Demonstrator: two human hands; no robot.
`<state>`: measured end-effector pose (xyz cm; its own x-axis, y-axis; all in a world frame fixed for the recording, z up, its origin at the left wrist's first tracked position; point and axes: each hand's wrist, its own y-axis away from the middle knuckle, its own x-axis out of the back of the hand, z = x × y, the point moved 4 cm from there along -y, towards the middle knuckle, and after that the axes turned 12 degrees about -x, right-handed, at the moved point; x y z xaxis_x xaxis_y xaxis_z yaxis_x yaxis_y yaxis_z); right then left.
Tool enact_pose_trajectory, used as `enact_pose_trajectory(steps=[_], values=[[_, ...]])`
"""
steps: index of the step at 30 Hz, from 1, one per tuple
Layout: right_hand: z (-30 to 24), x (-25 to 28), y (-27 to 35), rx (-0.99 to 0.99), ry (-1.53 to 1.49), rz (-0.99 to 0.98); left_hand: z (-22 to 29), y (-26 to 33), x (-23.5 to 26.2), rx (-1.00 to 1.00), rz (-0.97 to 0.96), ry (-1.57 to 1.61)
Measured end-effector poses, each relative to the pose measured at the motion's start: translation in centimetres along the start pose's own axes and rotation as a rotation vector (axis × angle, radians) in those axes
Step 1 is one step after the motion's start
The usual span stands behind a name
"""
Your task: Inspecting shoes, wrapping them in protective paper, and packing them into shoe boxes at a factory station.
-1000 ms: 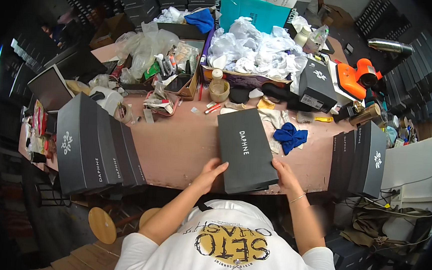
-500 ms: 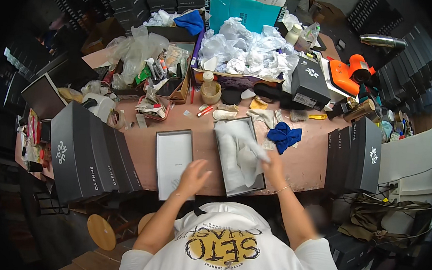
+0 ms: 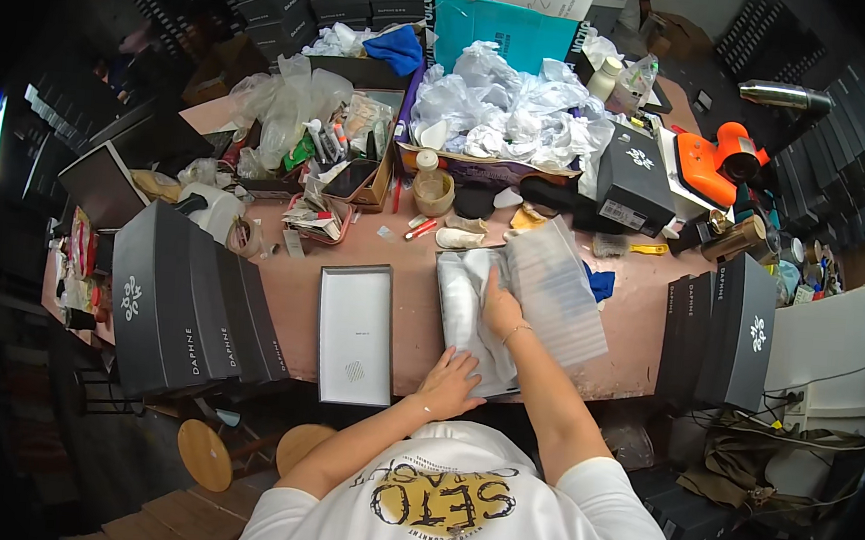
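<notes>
A dark-edged shoebox base (image 3: 442,306) lies in front of me, filled with a white-wrapped bundle (image 3: 461,317). A thin translucent wrapping sheet (image 3: 559,291) spreads out over the box's right side and the table. My right hand (image 3: 500,313) rests on the wrapping between the bundle and the sheet; one finger points away from me and the others are partly hidden. At the near left corner of the box, my left hand (image 3: 452,384) lies with fingers apart on the wrapping and the edge. A shallow grey-white box lid (image 3: 351,385) sits to the left, inside up.
Dark shoeboxes stand upright at the left (image 3: 174,312) and right (image 3: 714,330). Behind are a carton of crumpled white paper (image 3: 509,105), a bottle in a cup (image 3: 431,185), a brush (image 3: 630,247) and an orange tool (image 3: 711,164). A blue cloth (image 3: 601,282) is mostly covered by the sheet.
The translucent sheet has been folded out to the right, over the blue cloth. My right hand moved left onto the wrapping. My left hand went from beside the lid to the box's near corner.
</notes>
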<state>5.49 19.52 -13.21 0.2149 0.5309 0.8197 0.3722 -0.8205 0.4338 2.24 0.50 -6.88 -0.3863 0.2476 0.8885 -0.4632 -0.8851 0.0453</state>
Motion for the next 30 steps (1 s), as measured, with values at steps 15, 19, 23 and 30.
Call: enact_pose_trajectory(steps=[15, 19, 23, 30], values=[[21.5, 7.9, 4.7, 0.037, -0.037, 0.585, -0.5, -5.3, 0.0, 0.042, 0.133, -0.163], [16.2, 11.1, 7.3, 0.021, -0.201, 0.518, -3.3, -3.3, -1.8, 0.092, 0.341, 0.061], [8.6, 10.6, 16.5, -0.099, -0.559, -0.869, -0.7, 2.6, 3.0, 0.182, 0.787, 0.319], [1.5, 5.0, 13.2, 0.062, -1.016, -0.096, 0.4, 7.7, 3.4, 0.381, 0.806, 0.482]])
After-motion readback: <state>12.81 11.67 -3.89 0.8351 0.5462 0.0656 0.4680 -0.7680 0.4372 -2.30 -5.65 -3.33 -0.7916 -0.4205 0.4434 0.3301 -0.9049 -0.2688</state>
